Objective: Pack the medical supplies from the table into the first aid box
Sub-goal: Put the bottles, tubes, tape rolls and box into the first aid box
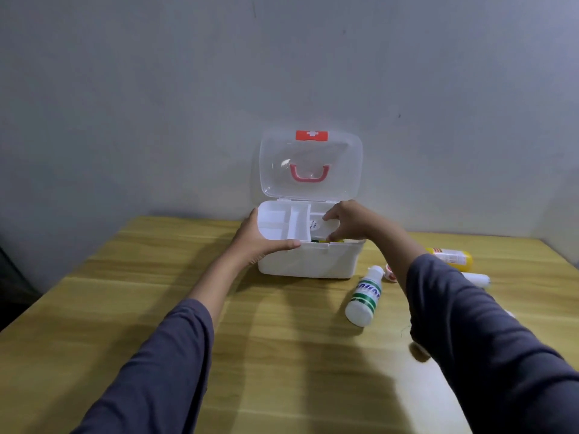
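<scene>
The white first aid box (308, 261) stands on the wooden worktop (156, 292) against the grey wall, and everything else is placed by it. Its clear lid (310, 164) is swung up behind it, with a red handle (310, 173) and a red cross badge (311, 135) showing. In the top of the box sits a white divided tray (282, 225). The left hand (260, 238) grips the box's left end, fingers (250, 219) wrapped over the tray's rim and thumb laid along the front edge. The right hand (347, 222) reaches into the right half of the box, its fingers closed narrowly on a white piece of the tray insert; just what it pinches is hard to tell. To the right of the box, a white bottle (365, 297) with green bands lies on its side near the front corner. Farther right lie a yellow bottle (452, 256), a small red and white roll (391, 273) and a white tube (476, 279), partly hidden by the right sleeve (485, 339).
</scene>
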